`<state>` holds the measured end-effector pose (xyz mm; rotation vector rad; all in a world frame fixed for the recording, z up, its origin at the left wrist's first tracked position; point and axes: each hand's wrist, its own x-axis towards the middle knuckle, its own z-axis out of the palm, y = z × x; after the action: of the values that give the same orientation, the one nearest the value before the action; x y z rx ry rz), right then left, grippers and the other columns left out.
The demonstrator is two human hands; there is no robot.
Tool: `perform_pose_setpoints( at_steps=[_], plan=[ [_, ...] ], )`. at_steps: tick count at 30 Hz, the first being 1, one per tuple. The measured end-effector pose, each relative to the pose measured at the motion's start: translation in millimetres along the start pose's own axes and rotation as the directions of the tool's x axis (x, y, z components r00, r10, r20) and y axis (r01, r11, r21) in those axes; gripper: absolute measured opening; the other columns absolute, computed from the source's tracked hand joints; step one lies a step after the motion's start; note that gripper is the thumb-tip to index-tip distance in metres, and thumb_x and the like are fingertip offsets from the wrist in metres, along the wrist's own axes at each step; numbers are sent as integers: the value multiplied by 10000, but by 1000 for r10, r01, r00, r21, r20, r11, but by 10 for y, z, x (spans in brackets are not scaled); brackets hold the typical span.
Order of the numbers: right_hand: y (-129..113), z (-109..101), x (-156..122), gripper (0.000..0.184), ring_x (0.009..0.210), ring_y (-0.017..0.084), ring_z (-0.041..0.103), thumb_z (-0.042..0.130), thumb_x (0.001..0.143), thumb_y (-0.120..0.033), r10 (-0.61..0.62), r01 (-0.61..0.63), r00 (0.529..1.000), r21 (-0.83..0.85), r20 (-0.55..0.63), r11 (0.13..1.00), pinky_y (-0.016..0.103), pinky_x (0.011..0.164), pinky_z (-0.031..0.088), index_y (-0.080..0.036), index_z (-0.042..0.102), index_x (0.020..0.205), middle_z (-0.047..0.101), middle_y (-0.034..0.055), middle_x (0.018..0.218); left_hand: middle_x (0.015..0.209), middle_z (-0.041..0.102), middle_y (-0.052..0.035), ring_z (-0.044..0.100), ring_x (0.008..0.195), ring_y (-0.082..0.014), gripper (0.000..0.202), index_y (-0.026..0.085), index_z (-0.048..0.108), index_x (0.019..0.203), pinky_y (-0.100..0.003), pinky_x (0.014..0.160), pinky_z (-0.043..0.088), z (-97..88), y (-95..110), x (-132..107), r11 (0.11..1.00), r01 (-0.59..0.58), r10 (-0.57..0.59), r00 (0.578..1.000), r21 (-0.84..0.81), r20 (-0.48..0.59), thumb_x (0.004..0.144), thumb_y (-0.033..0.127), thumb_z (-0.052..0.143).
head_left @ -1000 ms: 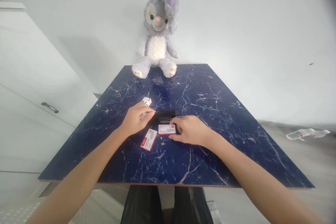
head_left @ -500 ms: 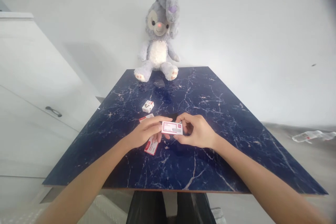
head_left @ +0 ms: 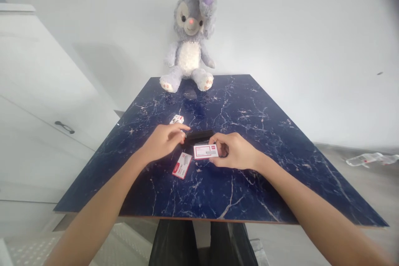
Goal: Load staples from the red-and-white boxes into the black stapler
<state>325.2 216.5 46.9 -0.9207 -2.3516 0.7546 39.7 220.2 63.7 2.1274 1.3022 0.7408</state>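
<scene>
My right hand [head_left: 234,150] pinches a small white box with a red border [head_left: 205,152] by its right end, above the table. My left hand [head_left: 165,141] is apart from that box, its index finger stretched out to the right and the thumb below it. The fingertips are beside the left end of a black, elongated object [head_left: 199,136], partly hidden behind the held box. Below them a flat red-and-white box [head_left: 182,165] lies on the dark blue marbled table [head_left: 249,116]. A small white box [head_left: 177,119] stands just beyond my left hand, which partly covers it.
A grey plush rabbit [head_left: 190,50] sits at the table's back edge against the wall. To the left is a white cabinet [head_left: 37,91] with a dark handle. Clear plastic packaging [head_left: 370,159] lies on the floor at the right.
My left hand has let go of the white box with the red border and moved left and up, toward the black object. The right hand keeps the box. The view has tilted slightly.
</scene>
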Motion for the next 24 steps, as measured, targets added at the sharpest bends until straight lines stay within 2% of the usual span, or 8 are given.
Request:
perform_pose_setpoints(
  at_steps=[2, 4, 7, 11, 14, 17, 22, 24],
  plan=[
    [6, 16, 7, 272, 570, 113, 602, 747, 740, -245, 17, -14, 998, -41, 66, 999, 232, 578, 413, -224, 632, 986, 657, -61, 668, 774, 747, -18, 637, 599, -149, 294, 224, 720, 1130, -272, 596, 457, -101, -88, 36, 985, 30, -4, 988, 170, -153, 960, 352, 517],
    [13, 43, 13, 270, 588, 124, 613, 748, 736, -235, 36, -27, 994, -88, 102, 996, 239, 578, 404, -227, 638, 982, 677, -48, 694, 728, 727, -7, 604, 553, -146, 280, 225, 729, 1075, -274, 571, 425, -207, -152, 54, 973, 57, -22, 988, 225, -151, 953, 374, 526],
    [10, 61, 18, 229, 592, 135, 618, 766, 744, -269, 65, -45, 989, -150, 129, 988, 250, 578, 397, -220, 647, 934, 696, -29, 705, 710, 710, -4, 613, 561, -154, 272, 221, 721, 905, -268, 550, 415, -342, -138, 7, 988, 46, -65, 991, 150, 120, 912, 461, 593],
    [-30, 8, 10, 302, 540, 132, 582, 762, 793, -419, 39, -17, 993, -188, 114, 982, 256, 543, 355, -208, 643, 974, 654, -39, 626, 722, 704, 2, 635, 568, -170, 378, 234, 696, 889, -261, 503, 387, -340, 37, -154, 979, 96, -178, 835, 179, 521, 743, 577, 756],
    [-55, -27, -6, 307, 532, 123, 573, 712, 843, -433, -19, 34, 996, -184, 83, 982, 251, 551, 357, -201, 632, 1027, 628, -53, 611, 730, 671, 19, 609, 573, -173, 601, 255, 667, 1087, -261, 494, 339, -214, 144, -235, 954, 83, -232, 812, 288, 535, 595, 541, 861],
    [-66, 14, -16, 311, 590, 138, 609, 707, 845, -419, -79, 90, 995, -199, 62, 976, 259, 595, 399, -198, 645, 1055, 655, -35, 674, 766, 652, 18, 605, 628, -176, 699, 287, 613, 1270, -257, 531, 327, -116, 194, -224, 956, 61, -214, 815, 288, 538, 630, 437, 852],
    [-80, 212, -4, 454, 923, 228, 682, 727, 831, -414, -237, 244, 970, -255, 61, 936, 317, 784, 484, -189, 648, 1218, 718, 79, 1055, 766, 650, 12, 567, 615, -145, 406, 282, 704, 1184, -256, 566, 331, -79, 254, -123, 993, 33, -101, 756, 116, 647, 781, 326, 732],
    [-80, 277, 2, 364, 878, 220, 672, 727, 828, -401, -251, 267, 964, -281, 91, 922, 319, 755, 486, -196, 688, 1125, 705, 69, 1003, 756, 643, 4, 549, 616, -137, 301, 251, 749, 1094, -253, 573, 337, -76, 266, -95, 998, 34, -55, 758, 46, 650, 804, 320, 712]
  ],
)
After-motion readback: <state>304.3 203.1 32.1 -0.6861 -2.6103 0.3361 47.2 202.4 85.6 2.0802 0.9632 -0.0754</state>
